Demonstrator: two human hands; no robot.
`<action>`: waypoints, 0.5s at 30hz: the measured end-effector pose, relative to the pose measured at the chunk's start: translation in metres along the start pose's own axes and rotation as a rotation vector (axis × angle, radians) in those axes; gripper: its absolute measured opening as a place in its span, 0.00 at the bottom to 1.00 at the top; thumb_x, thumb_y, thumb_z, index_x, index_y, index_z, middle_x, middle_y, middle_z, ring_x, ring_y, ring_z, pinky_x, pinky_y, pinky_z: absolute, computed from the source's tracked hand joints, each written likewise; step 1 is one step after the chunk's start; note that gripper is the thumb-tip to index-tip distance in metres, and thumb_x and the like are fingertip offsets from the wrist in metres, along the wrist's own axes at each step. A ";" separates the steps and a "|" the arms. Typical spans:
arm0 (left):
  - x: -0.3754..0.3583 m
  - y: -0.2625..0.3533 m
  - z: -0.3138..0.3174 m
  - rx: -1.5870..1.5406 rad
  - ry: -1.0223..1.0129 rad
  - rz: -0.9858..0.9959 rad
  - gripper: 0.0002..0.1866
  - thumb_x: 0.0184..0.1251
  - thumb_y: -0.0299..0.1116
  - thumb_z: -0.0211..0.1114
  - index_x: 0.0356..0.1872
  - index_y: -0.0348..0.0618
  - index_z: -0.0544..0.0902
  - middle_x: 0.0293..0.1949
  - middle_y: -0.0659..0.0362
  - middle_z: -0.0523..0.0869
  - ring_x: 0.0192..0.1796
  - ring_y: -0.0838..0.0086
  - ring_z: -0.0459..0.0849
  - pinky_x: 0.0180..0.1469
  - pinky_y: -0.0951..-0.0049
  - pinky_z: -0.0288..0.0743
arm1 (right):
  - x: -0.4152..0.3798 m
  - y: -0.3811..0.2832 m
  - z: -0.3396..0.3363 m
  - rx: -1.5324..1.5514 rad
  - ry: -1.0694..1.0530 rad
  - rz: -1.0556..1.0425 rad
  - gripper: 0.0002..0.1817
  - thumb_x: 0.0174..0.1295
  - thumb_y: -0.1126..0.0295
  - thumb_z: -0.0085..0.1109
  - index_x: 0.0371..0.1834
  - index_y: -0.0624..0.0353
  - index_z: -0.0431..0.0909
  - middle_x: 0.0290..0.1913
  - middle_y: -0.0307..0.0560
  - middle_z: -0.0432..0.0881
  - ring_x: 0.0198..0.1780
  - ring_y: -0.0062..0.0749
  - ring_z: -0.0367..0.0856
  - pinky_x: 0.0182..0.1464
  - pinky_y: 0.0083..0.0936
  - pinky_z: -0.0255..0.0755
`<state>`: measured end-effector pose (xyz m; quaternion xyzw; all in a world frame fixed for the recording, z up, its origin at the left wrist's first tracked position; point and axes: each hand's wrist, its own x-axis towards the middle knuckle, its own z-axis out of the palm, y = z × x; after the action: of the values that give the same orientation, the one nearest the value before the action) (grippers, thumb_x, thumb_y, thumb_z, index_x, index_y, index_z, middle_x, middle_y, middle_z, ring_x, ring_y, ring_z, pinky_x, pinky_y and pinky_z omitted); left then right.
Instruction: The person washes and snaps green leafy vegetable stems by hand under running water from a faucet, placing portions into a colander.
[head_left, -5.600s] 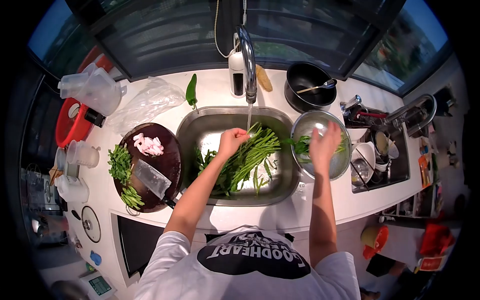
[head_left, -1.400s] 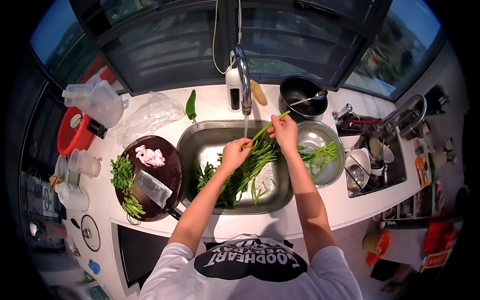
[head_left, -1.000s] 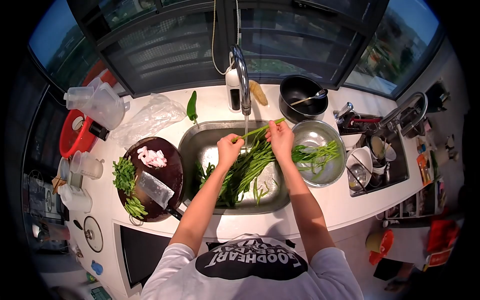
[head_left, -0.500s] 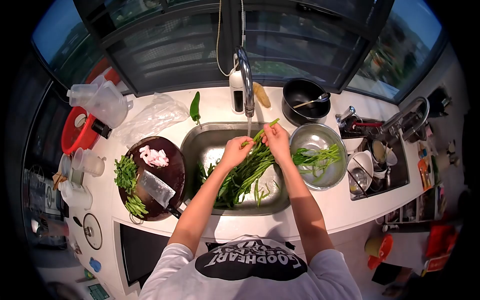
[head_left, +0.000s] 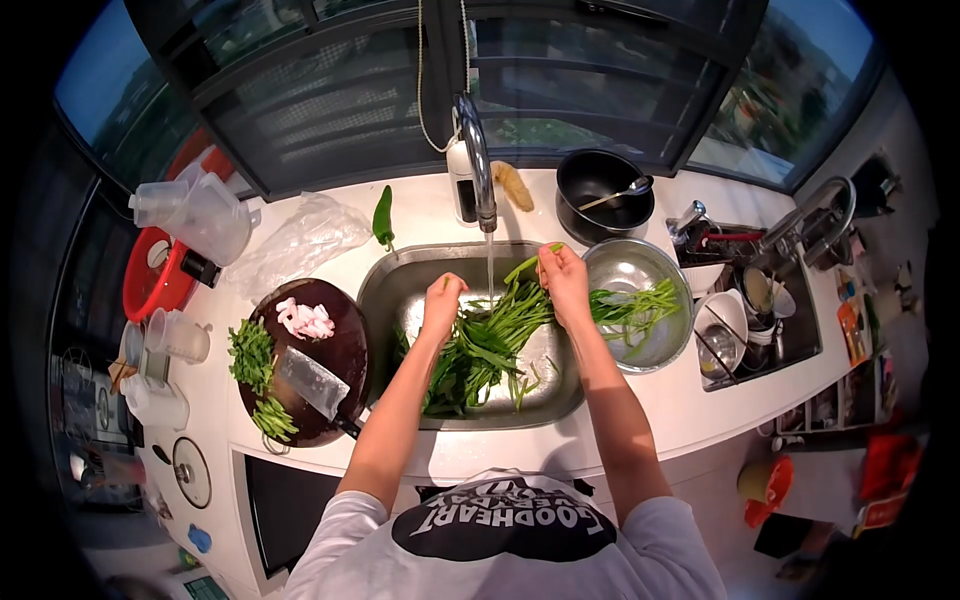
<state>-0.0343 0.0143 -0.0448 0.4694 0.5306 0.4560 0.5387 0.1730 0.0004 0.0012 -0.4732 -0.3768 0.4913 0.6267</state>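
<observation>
Pinching with thumb and fingers, the right hand (head_left: 566,286) has hold of a green stem (head_left: 521,269), closed snug with no wide gap. The left hand (head_left: 438,306) has its fingers bent and the tips close together. A tiny bit of green seems to show there, but I cannot tell what it is.

The stem pokes out of the right hand toward 8 o'clock, just beside the water (head_left: 490,262). A soft pinch close to the part being worked is best, because a hard squeeze could mush it. Two hands near each other can bend it better than hands far apart.

Under the hands, the big pile of greens (head_left: 495,342) lies in the sink (head_left: 385,287). It looks wet and tangled, so lifting one stem at a time, gently, should stop the others from coming too.

From the middle of the sink, the tap (head_left: 475,135) is at 12 o'clock. The bowl (head_left: 620,262) with more greens (head_left: 650,301) is at 3 o'clock, nice and near the right hand. The round board (head_left: 341,322) with the big knife (head_left: 315,382) is at 9 o'clock.
</observation>
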 end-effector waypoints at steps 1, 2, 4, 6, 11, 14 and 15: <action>0.004 -0.005 -0.004 -0.040 -0.048 -0.027 0.09 0.63 0.32 0.49 0.27 0.40 0.76 0.24 0.66 0.74 0.27 0.82 0.67 0.33 0.79 0.62 | -0.003 -0.005 0.000 -0.019 -0.016 0.030 0.08 0.65 0.66 0.55 0.36 0.59 0.75 0.20 0.33 0.73 0.18 0.11 0.63 0.21 0.12 0.56; 0.008 -0.011 -0.007 -0.081 -0.095 -0.054 0.09 0.64 0.32 0.49 0.29 0.40 0.76 0.26 0.65 0.76 0.29 0.81 0.70 0.36 0.78 0.65 | -0.004 -0.007 0.001 -0.038 -0.034 0.060 0.08 0.65 0.66 0.55 0.36 0.59 0.75 0.20 0.33 0.73 0.18 0.11 0.63 0.21 0.12 0.56; -0.006 0.018 0.012 -0.011 -0.163 0.117 0.11 0.69 0.33 0.47 0.34 0.39 0.76 0.33 0.62 0.81 0.38 0.78 0.76 0.45 0.76 0.68 | -0.005 -0.001 0.005 -0.049 -0.091 0.101 0.08 0.65 0.66 0.54 0.35 0.60 0.75 0.20 0.33 0.73 0.19 0.12 0.64 0.21 0.12 0.56; -0.008 0.026 0.021 0.090 -0.278 0.220 0.12 0.72 0.35 0.47 0.39 0.38 0.76 0.37 0.60 0.83 0.43 0.77 0.77 0.50 0.77 0.67 | -0.006 0.004 0.012 -0.062 -0.138 0.120 0.08 0.65 0.66 0.54 0.35 0.59 0.75 0.21 0.33 0.73 0.19 0.11 0.64 0.21 0.12 0.56; -0.017 0.052 0.031 0.353 -0.368 0.254 0.11 0.67 0.35 0.53 0.40 0.38 0.77 0.28 0.56 0.83 0.28 0.74 0.78 0.36 0.74 0.71 | -0.004 0.004 0.021 -0.124 -0.185 0.048 0.08 0.66 0.66 0.53 0.34 0.59 0.74 0.20 0.31 0.70 0.20 0.11 0.64 0.22 0.11 0.56; -0.018 0.062 0.032 0.481 -0.293 0.225 0.11 0.64 0.35 0.55 0.36 0.37 0.78 0.23 0.53 0.80 0.24 0.71 0.76 0.32 0.71 0.70 | -0.004 -0.002 0.023 -0.140 -0.223 0.044 0.08 0.66 0.66 0.53 0.34 0.59 0.74 0.20 0.31 0.71 0.21 0.11 0.65 0.23 0.11 0.57; -0.017 0.059 0.033 0.446 -0.242 0.299 0.11 0.63 0.34 0.54 0.32 0.36 0.78 0.21 0.51 0.78 0.24 0.70 0.76 0.31 0.70 0.70 | -0.006 -0.004 0.024 -0.152 -0.221 0.058 0.08 0.67 0.67 0.52 0.34 0.59 0.74 0.21 0.32 0.73 0.21 0.12 0.66 0.24 0.12 0.59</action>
<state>-0.0010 0.0054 0.0156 0.7001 0.4745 0.3431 0.4086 0.1499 0.0001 0.0120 -0.4730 -0.4660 0.5285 0.5290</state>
